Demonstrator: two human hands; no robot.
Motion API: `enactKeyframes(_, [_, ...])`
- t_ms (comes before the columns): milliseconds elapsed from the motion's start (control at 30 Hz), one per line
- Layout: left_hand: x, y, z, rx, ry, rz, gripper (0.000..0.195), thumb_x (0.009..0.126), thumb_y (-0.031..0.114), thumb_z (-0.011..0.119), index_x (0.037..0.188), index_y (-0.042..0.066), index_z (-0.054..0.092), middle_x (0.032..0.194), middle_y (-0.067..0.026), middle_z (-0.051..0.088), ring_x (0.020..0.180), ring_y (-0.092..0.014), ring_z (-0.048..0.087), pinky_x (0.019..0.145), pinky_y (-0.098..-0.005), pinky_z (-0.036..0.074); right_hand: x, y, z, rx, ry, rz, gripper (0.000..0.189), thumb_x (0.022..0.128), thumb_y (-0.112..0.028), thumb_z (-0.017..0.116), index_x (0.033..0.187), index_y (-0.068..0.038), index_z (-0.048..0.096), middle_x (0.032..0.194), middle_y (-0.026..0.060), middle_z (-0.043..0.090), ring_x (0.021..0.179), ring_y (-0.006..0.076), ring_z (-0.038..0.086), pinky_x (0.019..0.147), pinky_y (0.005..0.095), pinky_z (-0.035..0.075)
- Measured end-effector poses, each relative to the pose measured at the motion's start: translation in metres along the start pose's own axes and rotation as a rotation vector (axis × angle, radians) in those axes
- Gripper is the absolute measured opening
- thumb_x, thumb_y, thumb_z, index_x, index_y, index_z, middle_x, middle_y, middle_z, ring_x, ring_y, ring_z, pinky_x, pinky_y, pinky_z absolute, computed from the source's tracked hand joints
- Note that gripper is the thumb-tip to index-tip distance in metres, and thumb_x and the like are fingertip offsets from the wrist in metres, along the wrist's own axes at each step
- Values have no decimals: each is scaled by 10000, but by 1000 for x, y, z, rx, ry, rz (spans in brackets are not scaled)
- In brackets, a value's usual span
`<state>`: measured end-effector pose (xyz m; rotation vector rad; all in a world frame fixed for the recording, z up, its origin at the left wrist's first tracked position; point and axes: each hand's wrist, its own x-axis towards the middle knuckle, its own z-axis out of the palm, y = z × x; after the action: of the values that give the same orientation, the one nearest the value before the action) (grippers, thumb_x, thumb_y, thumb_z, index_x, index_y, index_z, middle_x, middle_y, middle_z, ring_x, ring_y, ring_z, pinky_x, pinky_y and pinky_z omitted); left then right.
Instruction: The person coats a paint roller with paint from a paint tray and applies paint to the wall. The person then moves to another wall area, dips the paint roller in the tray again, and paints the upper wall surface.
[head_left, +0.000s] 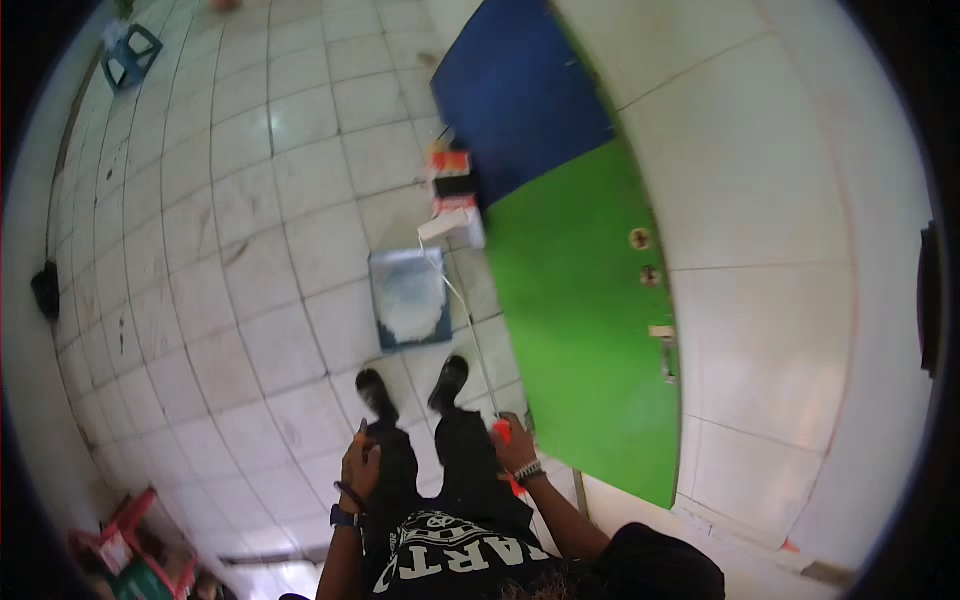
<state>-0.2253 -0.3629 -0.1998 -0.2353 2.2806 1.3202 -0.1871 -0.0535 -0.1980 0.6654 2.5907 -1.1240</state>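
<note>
My right hand (516, 448) grips the red handle of a paint roller (480, 360). Its long thin wire frame reaches away over the floor to a white roller sleeve (442, 224). The sleeve hangs in view just past a paint tray (379, 319) with whitish paint in it, which lies ahead of my shoes. In my left hand (361, 466), beside my left thigh, is a small slim object (364, 429) with a grey end and a bit of orange; its kind is unclear. Most of it is hidden by the fingers.
A door (585, 322), painted green and blue, stands close on my right. Cartons (454, 187) sit at its edge, beyond the tray. A blue plastic stool (131, 58) is far left; a red plastic chair or stool (124, 536) with items stands lower left. Pale tiles (247, 330) cover the floor.
</note>
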Motion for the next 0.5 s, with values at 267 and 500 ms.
enactKeyframes(267, [39,78,-42,133,-189,273,563,810,190,527,1326,85,325,907,-152,615,765,-247,609,667,-351,482,-111,-134,-176,810,113,43,411,795,-24,551,1151,-68,352,741,112,565,559,172,590,500,294,499])
enactKeyframes(500, [74,90,-72,220,-189,321,618,817,176,506,1372,153,234,902,-148,619,668,-211,627,549,-305,507,-167,-146,-226,707,418,-50,409,804,1,500,1160,-77,314,659,66,515,437,121,495,373,255,418])
